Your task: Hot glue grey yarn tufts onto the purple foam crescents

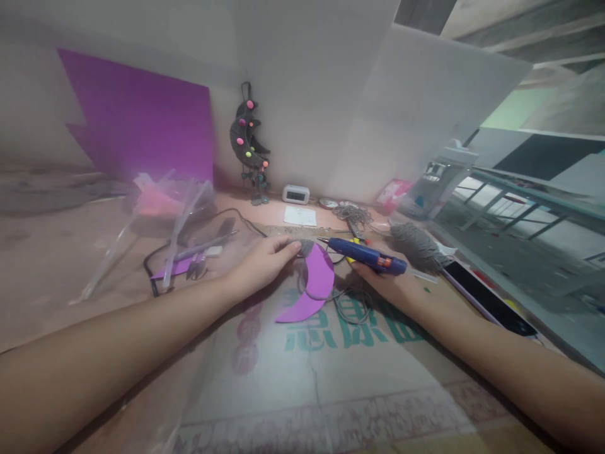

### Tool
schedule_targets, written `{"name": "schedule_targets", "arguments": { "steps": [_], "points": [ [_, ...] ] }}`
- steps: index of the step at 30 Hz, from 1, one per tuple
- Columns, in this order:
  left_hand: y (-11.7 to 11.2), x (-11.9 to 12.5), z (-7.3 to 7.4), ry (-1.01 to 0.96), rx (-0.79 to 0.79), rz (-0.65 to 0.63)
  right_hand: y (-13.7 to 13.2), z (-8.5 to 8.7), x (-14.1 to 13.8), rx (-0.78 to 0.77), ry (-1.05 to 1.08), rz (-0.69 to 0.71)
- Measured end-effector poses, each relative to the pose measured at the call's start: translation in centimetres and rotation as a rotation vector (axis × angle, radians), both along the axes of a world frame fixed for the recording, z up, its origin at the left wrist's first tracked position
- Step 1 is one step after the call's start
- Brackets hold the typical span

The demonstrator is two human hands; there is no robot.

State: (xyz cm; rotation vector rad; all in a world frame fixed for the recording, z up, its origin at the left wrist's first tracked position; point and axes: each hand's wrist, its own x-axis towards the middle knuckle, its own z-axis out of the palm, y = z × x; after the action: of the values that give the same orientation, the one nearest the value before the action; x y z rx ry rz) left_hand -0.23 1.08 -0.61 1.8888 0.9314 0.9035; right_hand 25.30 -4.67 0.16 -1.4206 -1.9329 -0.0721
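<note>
My left hand pinches the upper tip of a purple paper crescent, where grey yarn is wrapped round it. In my right hand is a blue glue gun with a yellow trigger, its nozzle pointing left at the wrapped tip. Whether the nozzle touches the yarn I cannot tell. Loose yarn loops lie beside the crescent on the printed cardboard.
A grey yarn ball and a phone lie right. Behind are a small digital clock, a decorated crescent hanging and a plastic jug. Clear glue sticks, a pen and purple card are left.
</note>
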Motion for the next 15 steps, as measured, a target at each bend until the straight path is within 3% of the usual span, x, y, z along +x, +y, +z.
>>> {"name": "schedule_targets", "arguments": {
  "steps": [7,15],
  "points": [
    [0.15,-0.03,-0.15,-0.016,-0.012,-0.007,-0.22,0.45,-0.15,-0.02,-0.017,0.037],
    [0.4,0.05,-0.46,-0.061,0.012,0.08,-0.42,0.89,-0.36,-0.023,-0.03,0.048]
  ]
}}
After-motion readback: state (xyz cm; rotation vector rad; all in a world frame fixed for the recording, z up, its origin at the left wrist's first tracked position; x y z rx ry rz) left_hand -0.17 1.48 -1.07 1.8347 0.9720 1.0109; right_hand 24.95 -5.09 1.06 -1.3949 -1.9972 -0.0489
